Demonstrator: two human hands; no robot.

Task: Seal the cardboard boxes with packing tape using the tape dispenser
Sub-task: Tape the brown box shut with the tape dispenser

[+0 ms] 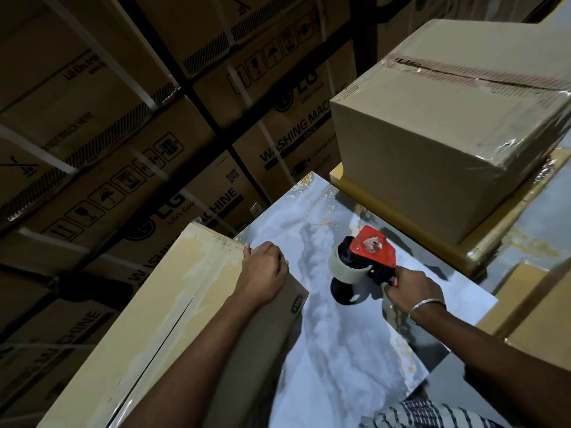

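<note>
1. Head view: the right hand clenches the handle of the red tape dispenser at centre right of the frame, the clear tape roll facing left and resting on the desk.
2. The left hand rests on the far right corner of a long cardboard box at lower left, fingers curled over its end edge; a taped seam runs down the box top.
3. Between that box's right edge and the dispenser lies a bare strip of marbled desk, widening toward the bottom of the frame.
4. A taped box sits at upper right on a flat yellow carton, whose near edge is just beyond the dispenser.
5. Stacked washing machine cartons fill the upper left, behind the desk's far edge.
</note>
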